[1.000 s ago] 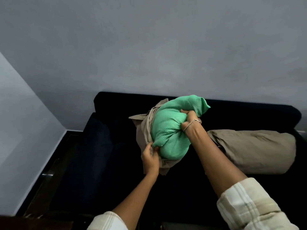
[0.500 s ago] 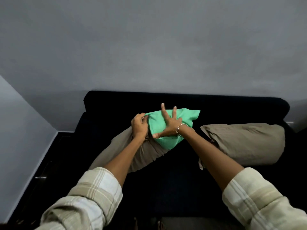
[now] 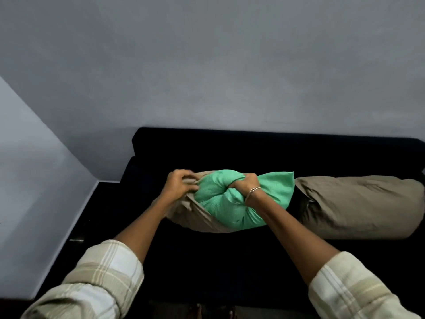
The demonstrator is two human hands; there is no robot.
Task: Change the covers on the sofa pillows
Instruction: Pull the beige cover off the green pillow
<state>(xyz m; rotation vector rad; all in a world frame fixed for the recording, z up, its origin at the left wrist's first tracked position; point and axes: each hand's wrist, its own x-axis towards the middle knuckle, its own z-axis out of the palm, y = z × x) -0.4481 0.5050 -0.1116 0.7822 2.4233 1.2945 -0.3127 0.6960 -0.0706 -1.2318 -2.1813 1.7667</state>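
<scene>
A green pillow (image 3: pixel 271 194) lies on the black sofa (image 3: pixel 230 153), partly inside a beige cover (image 3: pixel 195 215) that wraps its left and lower side. My right hand (image 3: pixel 243 184) is clenched on a bunch of the green fabric in the pillow's middle. My left hand (image 3: pixel 180 186) grips the beige cover's edge at the pillow's left end, fingers curled over it. A second pillow in a beige cover (image 3: pixel 358 206) lies on the seat just to the right.
The sofa stands against a grey wall (image 3: pixel 207 65), with its left armrest (image 3: pixel 128 171) next to a corner. A strip of dark floor (image 3: pixel 76 236) runs along the left side. My feet (image 3: pixel 213 313) show at the bottom edge.
The pillow came down from mid-air onto the seat. My right hand went from flat on the green pillow to clenched on it, and my left hand shifted along the cover's edge.
</scene>
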